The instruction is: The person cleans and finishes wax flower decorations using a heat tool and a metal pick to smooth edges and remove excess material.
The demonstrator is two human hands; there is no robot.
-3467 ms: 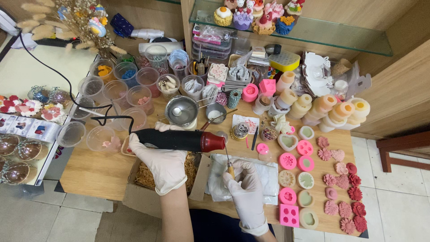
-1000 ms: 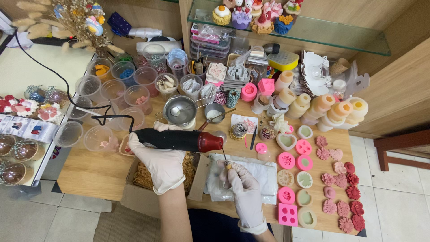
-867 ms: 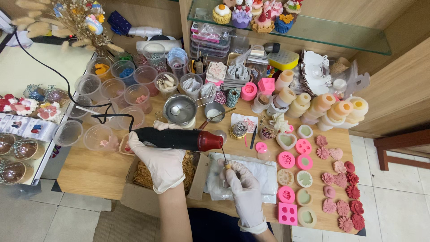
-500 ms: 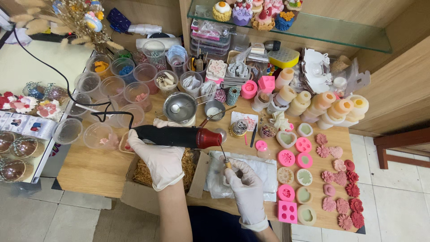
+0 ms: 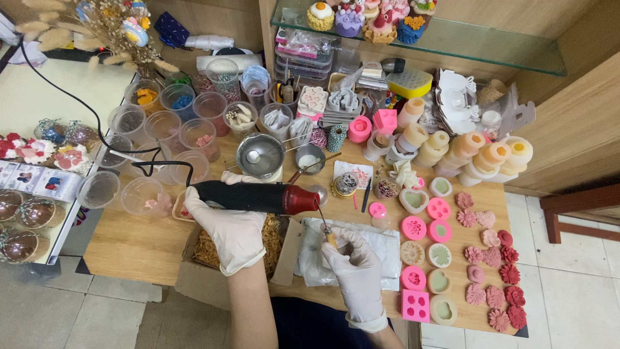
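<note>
My gloved left hand point(image 5: 227, 227) grips a black heat gun point(image 5: 255, 196) with a red nozzle end pointing right. My gloved right hand point(image 5: 354, 266) holds a thin metal tool with a wooden handle point(image 5: 327, 232), its tip raised to the silver nozzle of the heat gun. Below the right hand lies a white plastic sheet point(image 5: 378, 249) on the wooden table point(image 5: 129, 249). An open cardboard box of straw-like filling point(image 5: 205, 253) sits under my left forearm.
Pink and cream silicone moulds point(image 5: 426, 252) and red-pink cast flowers point(image 5: 500, 278) lie to the right. Clear plastic cups point(image 5: 166, 123), a metal pot point(image 5: 259, 156) and cylindrical moulds point(image 5: 478, 155) crowd the back. The gun's black cord point(image 5: 97, 123) trails left. A glass shelf point(image 5: 445, 39) hangs above.
Both hands have stayed almost still; the thin tool's tip remains at the heat gun nozzle, and only the view has shifted slightly.
</note>
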